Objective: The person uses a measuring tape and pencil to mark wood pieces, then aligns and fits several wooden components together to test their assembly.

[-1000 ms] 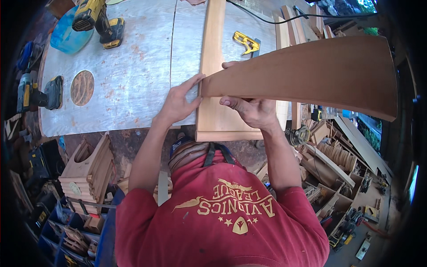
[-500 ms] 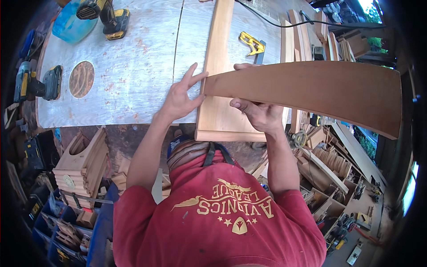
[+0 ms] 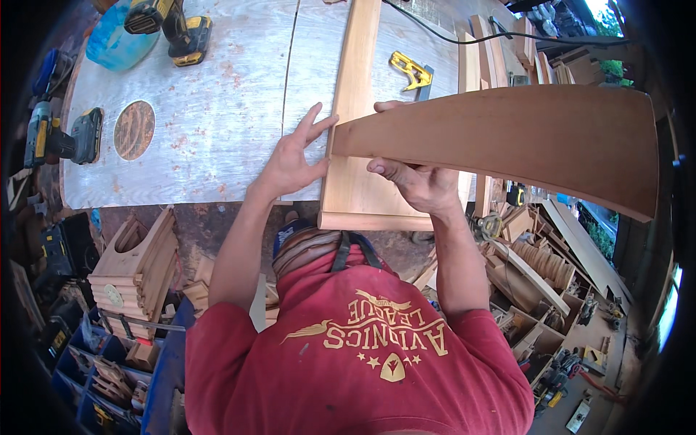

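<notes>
Curved board (image 3: 522,141) stands on edge across a flat plank (image 3: 355,123) at the counter's (image 3: 217,123) near edge; right hand (image 3: 417,185) grips it, left hand (image 3: 293,156) spread wide against its end.

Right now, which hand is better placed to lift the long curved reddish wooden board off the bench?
Probably the right hand: it grips the long curved reddish wooden board, while the left hand only presses its end.

Woodworking shop | workbench (image 3: 217,109) | cordless drills (image 3: 170,25) | stacked timber (image 3: 138,264)
</notes>
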Available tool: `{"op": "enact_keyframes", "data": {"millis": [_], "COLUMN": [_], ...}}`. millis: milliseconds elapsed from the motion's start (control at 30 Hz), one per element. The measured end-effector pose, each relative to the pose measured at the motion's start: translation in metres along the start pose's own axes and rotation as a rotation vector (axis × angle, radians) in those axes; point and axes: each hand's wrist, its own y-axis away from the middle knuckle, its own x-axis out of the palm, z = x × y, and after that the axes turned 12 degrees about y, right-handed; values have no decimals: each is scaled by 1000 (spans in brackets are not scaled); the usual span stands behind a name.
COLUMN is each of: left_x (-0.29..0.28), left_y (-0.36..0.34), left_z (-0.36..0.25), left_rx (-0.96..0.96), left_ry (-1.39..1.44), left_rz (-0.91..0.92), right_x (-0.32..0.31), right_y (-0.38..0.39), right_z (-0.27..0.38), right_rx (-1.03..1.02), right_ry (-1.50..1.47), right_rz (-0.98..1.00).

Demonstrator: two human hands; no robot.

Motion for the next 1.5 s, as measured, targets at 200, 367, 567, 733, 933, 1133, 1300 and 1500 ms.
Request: {"op": "enact_keyframes", "data": {"millis": [200,367,567,733,933,1133,1300,1500], "left_x": [0,5,11,7,4,14,18,26], "left_y": [-1,0,-11,-28,-42,-41,-42,-44], "left_z": [-2,2,-13,-29,-31,-47,-59,-62], "left_rx": [34,1,139,153,53,4,-167,-177], "left_ry": [-33,-78,-224,-440,-537,-450,-580,-601], "left_rz": [14,-12,-12,110,253,186,248,252], "right_x": [2,-1,-1,-1,-8,-28,-49,-5], "right_y": [-2,-2,0,2,-1,11,71,104], "right_z": [2,-5,-11,-5,-10,-5,-54,-72], "right_rx": [-13,-134,-100,53,205,92,361,570], "right_ry": [3,92,64,-102,-150,-1,-483,-426], "right_rz": [-6,40,35,-3,131,4,-385,-690]}}
